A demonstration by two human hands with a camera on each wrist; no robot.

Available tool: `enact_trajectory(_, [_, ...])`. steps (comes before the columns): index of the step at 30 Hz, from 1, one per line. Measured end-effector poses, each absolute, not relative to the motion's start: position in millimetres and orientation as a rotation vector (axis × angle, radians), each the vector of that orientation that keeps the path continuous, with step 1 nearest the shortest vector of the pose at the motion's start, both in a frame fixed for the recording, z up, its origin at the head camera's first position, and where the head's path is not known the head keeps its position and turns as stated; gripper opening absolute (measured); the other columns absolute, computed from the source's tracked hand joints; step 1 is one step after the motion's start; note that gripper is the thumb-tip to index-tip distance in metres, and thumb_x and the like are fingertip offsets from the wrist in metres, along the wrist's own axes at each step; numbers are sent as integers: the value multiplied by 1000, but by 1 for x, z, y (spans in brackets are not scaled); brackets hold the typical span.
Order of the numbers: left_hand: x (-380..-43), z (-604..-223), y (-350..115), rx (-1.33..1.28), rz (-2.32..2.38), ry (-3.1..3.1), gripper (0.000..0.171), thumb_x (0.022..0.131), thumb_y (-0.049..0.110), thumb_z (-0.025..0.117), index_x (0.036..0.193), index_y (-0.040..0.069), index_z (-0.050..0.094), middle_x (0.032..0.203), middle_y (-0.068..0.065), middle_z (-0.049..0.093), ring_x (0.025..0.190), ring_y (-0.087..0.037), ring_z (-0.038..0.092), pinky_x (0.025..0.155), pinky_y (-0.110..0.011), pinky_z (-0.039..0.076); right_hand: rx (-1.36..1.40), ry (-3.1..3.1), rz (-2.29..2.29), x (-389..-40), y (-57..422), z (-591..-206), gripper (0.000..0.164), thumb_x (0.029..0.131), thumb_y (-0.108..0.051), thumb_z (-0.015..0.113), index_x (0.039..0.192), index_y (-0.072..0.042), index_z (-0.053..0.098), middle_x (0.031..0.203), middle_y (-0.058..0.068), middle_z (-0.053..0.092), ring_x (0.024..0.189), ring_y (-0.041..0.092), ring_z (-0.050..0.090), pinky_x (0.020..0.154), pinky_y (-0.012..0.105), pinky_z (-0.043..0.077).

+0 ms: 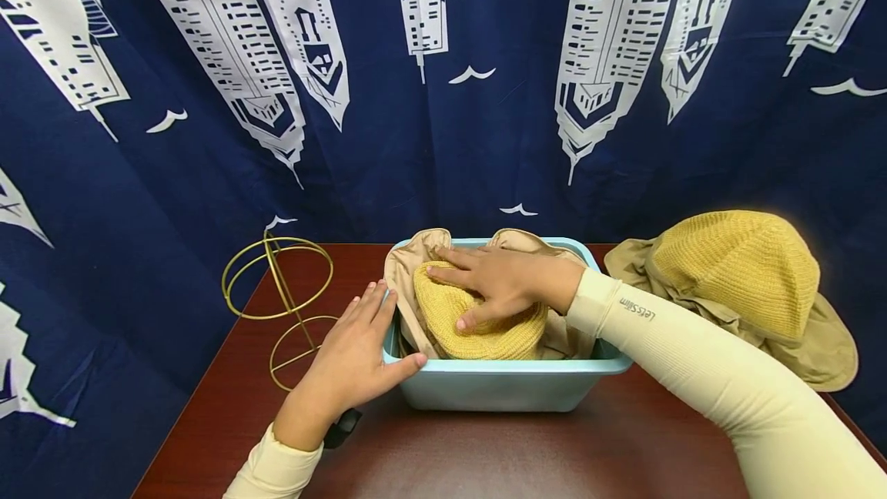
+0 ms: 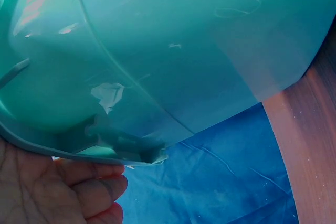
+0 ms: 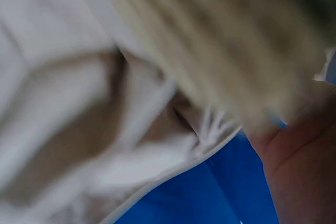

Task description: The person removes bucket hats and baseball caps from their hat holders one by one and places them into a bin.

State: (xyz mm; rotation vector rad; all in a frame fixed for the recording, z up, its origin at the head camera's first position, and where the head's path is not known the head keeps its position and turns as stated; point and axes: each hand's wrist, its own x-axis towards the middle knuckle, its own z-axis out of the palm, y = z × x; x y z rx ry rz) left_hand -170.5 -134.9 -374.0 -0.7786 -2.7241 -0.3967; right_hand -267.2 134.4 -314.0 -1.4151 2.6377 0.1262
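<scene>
A light blue plastic bin [image 1: 499,385] stands on the table, holding a yellow knit hat [image 1: 450,322] on top of beige fabric [image 1: 409,272]. My right hand [image 1: 509,283] lies spread over the hat, pressing on it inside the bin. At the bin's left side, my left hand [image 1: 353,356] rests along the rim with straight fingers, its thumb over the front corner. The left wrist view shows the bin's outer wall [image 2: 157,66] close up, with the left fingertips [image 2: 102,190] at its rim. Blurred knit [image 3: 210,35] and pale fabric [image 3: 68,119] fill much of the right wrist view.
To the bin's left is a gold wire stand [image 1: 287,306] with round hoops. Another yellow knit hat [image 1: 738,272] sits on a beige brimmed hat [image 1: 821,353] at the right. Behind the dark red wooden table [image 1: 499,457] hangs a navy curtain [image 1: 443,145] with white building prints.
</scene>
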Motion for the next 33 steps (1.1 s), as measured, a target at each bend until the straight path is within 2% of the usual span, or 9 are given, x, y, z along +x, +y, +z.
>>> enact_trajectory(4, [-170, -375, -135, -776, -390, -2721, 101, 86, 74, 52, 149, -4, 39, 157, -23, 31, 146, -35, 26, 117, -50, 23, -1456, 2686, 108, -274, 130, -294, 93, 89, -77, 42, 160, -22, 21, 165, 14, 13, 149, 31, 18, 116, 54, 23])
enact_trajectory(11, [-170, -375, -136, -785, -383, -2724, 102, 86, 75, 50, 149, -4, 38, 157, -23, 31, 147, -34, 25, 117, -50, 22, -1406, 2742, 111, -295, 112, -275, 87, 92, -74, 41, 160, -24, 19, 165, 11, 9, 150, 30, 10, 119, 50, 14])
enact_trajectory(20, [-170, -374, -136, -785, -373, -2720, 102, 86, 75, 49, 150, -3, 38, 157, -22, 31, 147, -34, 26, 118, -48, 21, -1364, 2706, 76, -316, 88, -289, 85, 93, -72, 40, 161, -27, 15, 166, 6, 8, 151, 29, 0, 120, 51, 7])
enact_trajectory(26, [-170, -374, -135, -793, -370, -2720, 101, 87, 75, 48, 150, -3, 38, 157, -22, 31, 147, -33, 24, 118, -48, 22, -1417, 2660, 10, -313, 94, -295, 84, 94, -69, 43, 160, -23, 20, 164, 7, 19, 151, 29, 9, 121, 45, 11])
enact_trajectory(33, [-171, -374, -135, -789, -367, -2721, 101, 87, 76, 49, 150, -3, 38, 157, -21, 31, 147, -33, 25, 118, -48, 21, -1522, 2647, 8, -298, 119, -295, 84, 93, -70, 44, 160, -23, 23, 162, 6, 25, 150, 34, 12, 119, 54, 11])
